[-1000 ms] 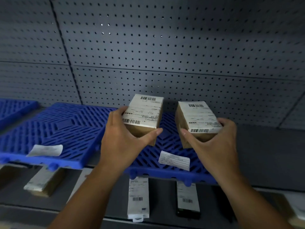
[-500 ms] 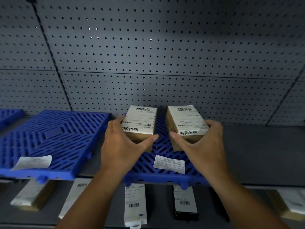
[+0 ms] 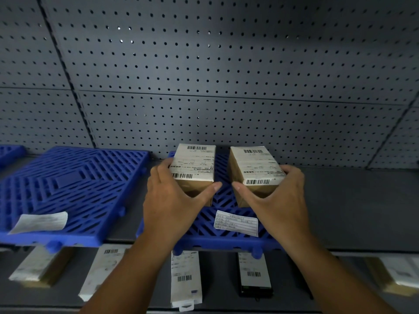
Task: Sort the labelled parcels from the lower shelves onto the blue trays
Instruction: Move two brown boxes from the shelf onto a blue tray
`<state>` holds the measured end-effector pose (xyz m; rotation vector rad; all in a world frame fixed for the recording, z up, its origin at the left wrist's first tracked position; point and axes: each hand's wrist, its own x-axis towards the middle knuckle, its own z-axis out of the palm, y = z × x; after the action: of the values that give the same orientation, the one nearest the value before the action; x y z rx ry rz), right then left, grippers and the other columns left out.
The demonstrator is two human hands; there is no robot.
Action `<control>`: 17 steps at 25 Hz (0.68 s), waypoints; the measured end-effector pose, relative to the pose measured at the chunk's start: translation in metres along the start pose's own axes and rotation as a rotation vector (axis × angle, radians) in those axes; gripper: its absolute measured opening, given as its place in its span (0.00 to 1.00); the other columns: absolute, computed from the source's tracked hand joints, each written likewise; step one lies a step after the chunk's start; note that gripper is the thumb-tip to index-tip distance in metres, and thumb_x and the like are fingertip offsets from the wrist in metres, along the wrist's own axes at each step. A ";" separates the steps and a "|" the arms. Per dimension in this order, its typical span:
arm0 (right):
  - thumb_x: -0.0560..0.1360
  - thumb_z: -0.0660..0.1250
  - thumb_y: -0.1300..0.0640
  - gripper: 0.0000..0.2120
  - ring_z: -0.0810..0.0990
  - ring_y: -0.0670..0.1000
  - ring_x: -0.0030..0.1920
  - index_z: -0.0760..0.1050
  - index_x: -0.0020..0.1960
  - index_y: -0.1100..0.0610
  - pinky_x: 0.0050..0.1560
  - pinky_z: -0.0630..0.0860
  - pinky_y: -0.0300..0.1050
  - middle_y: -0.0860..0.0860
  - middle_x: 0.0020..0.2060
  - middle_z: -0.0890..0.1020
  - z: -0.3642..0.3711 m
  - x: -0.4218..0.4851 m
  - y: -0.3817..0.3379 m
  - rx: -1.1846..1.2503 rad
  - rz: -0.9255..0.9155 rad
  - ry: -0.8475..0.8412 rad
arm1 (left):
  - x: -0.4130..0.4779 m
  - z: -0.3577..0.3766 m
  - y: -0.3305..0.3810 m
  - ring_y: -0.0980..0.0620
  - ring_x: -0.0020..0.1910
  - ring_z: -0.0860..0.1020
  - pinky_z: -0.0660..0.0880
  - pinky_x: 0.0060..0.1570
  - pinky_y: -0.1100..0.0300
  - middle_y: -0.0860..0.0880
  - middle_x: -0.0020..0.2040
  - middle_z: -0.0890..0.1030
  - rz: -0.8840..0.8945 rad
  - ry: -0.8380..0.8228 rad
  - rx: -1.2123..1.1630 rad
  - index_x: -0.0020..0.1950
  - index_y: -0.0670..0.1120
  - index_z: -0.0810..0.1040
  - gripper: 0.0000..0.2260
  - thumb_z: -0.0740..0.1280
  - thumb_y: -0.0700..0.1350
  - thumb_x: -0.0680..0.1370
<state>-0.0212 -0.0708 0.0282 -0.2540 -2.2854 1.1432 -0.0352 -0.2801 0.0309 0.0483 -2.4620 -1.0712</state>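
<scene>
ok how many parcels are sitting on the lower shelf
5, left to right: left brown box, slanted white packet, middle white packet, black parcel, right brown box. The arms may hide more.

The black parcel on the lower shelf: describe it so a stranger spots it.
Find the blue tray under the two held boxes. Below its front right corner, on the lower shelf, lies the black parcel. It alone is dark; its neighbours are white or brown.

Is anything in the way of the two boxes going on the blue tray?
Nothing visible is. The left box and right box sit over the back of the tray; the paper slip lies nearer its front.
</scene>
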 end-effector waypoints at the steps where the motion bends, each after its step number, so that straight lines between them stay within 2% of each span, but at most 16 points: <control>1: 0.54 0.77 0.25 0.50 0.75 0.45 0.60 0.60 0.66 0.45 0.54 0.80 0.49 0.43 0.59 0.68 0.000 0.000 0.000 -0.014 0.010 -0.008 | 0.000 -0.001 0.001 0.51 0.74 0.64 0.69 0.68 0.48 0.52 0.72 0.66 -0.004 -0.017 0.013 0.79 0.50 0.56 0.58 0.68 0.80 0.59; 3: 0.54 0.75 0.22 0.57 0.71 0.48 0.67 0.57 0.72 0.46 0.64 0.77 0.56 0.46 0.66 0.67 -0.002 -0.001 -0.002 -0.067 0.026 -0.032 | -0.001 -0.005 0.003 0.48 0.79 0.57 0.59 0.75 0.47 0.49 0.79 0.59 -0.001 -0.035 0.039 0.82 0.51 0.48 0.61 0.63 0.84 0.60; 5: 0.53 0.72 0.19 0.64 0.64 0.50 0.74 0.51 0.78 0.46 0.71 0.70 0.60 0.47 0.73 0.63 -0.007 -0.003 -0.005 -0.094 0.030 -0.047 | -0.001 -0.012 0.005 0.48 0.81 0.52 0.53 0.77 0.45 0.49 0.82 0.54 0.026 -0.026 0.032 0.83 0.52 0.45 0.57 0.55 0.84 0.64; 7: 0.53 0.70 0.18 0.64 0.62 0.49 0.76 0.48 0.79 0.43 0.73 0.67 0.62 0.44 0.75 0.60 -0.015 -0.008 -0.007 -0.072 0.028 -0.051 | -0.002 -0.019 0.007 0.49 0.80 0.55 0.56 0.78 0.43 0.50 0.80 0.57 0.083 0.008 -0.012 0.82 0.51 0.49 0.49 0.51 0.81 0.71; 10: 0.55 0.71 0.19 0.62 0.61 0.46 0.76 0.47 0.79 0.39 0.73 0.67 0.59 0.38 0.75 0.58 -0.030 -0.017 -0.004 -0.040 0.022 -0.067 | -0.007 -0.027 0.015 0.52 0.76 0.60 0.62 0.74 0.44 0.52 0.76 0.61 0.183 0.071 -0.094 0.80 0.52 0.58 0.38 0.53 0.74 0.77; 15: 0.59 0.72 0.22 0.59 0.60 0.42 0.76 0.48 0.80 0.42 0.75 0.65 0.55 0.37 0.75 0.59 -0.064 -0.034 0.015 -0.061 -0.011 -0.037 | -0.024 -0.016 0.052 0.60 0.73 0.60 0.61 0.72 0.52 0.54 0.74 0.64 0.324 0.066 -0.240 0.78 0.53 0.63 0.32 0.54 0.70 0.79; 17: 0.59 0.71 0.22 0.58 0.60 0.42 0.75 0.49 0.80 0.43 0.75 0.66 0.54 0.37 0.74 0.59 -0.091 -0.037 0.030 -0.083 -0.018 0.002 | -0.037 -0.001 0.079 0.63 0.71 0.60 0.60 0.70 0.58 0.56 0.72 0.66 0.407 0.018 -0.289 0.76 0.54 0.65 0.30 0.55 0.69 0.79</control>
<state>0.0581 -0.0055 0.0336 -0.2654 -2.3317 1.0395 0.0101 -0.2177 0.0728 -0.5064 -2.1453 -1.2119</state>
